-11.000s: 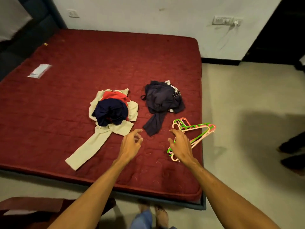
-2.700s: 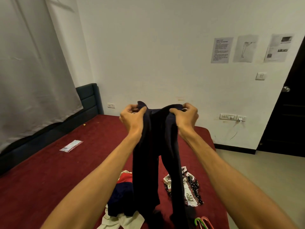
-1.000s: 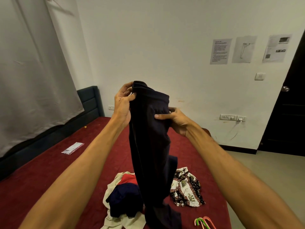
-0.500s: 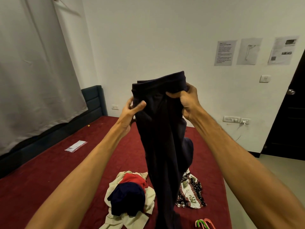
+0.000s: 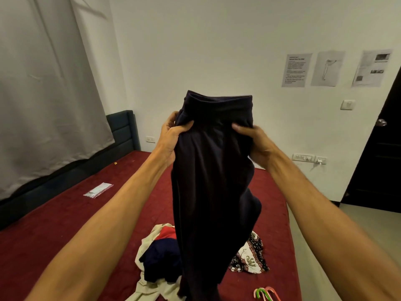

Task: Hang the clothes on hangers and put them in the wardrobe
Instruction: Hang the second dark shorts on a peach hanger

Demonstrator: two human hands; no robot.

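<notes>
- Far left: a curtain (image 5: pixel 43 94) and a headboard (image 5: pixel 121 131) are seen behind the bed (image 5: pixel 54 224). A plastic packet (image 5: pixel 98 190) lies on the bed, well apart from the clothes.
- Left hand (image 5: pixel 171 135): wrapped round the upper left edge of the dark garment (image 5: pixel 212 181), thumb laid across the front, fabric bunched in the grip.
- Dark garment (prob. trousers, judging by the waistband): held up in mid-air btwn both hands, above the bed. The waistband is uppermost and the rest hangs down; the lower end is lost at the frame bottom.
- Pile of clothes (image 5: pixel 160 253) (cream, red, navy): left on the bed below the garment, w/ a patterned cloth (image 5: pixel 249 255) just beside it on the right.
- Right hand (image 5: pixel 251 140): clamped on the garment's right side just under the waistband, thumb on the front.
- Hangers (image 5: pixel 265 293): lying nr the bed's right edge, only the hooks in frame, untouched.
- Far right: a dark door (image 5: pixel 382 159) is seen; no wardrobe is in view.
- Step judged: the garment is being straightened and squared at the waistband ahead of hanging. No hanger has been taken up yet, so the task is at an early stage.
- Next move, as judged: one hand must be freed for a hanger while the garment is kept up by the other. The right hand is on the hangers' side. The waistband should be kept level so the garment can be fed onto the hanger w/o twisting.
</notes>
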